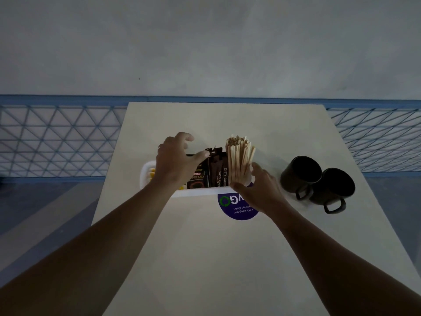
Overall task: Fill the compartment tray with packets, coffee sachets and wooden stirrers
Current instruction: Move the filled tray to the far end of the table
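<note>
The white compartment tray point(145, 173) sits mid-table point(216, 258), yellow packets point(152, 173) at its left end, coffee sachets point(218, 174) in the middle, wooden stirrers point(239, 156) upright at the right. The left hand point(175, 165) hovers over it, fingers loosely curled and thumb by the sachet tops, holding nothing. The right hand point(262, 190), fingers spread, cups the stirrers' base. Two black mugs point(300, 174) stand well to the right

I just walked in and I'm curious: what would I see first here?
A tall bunch of wooden stirrers stands in the right end of the white tray mid-table, next to dark coffee sachets. Two bare hands reach in: the left hand over the tray, the right hand beside the stirrers. Two black mugs sit further right.
</note>
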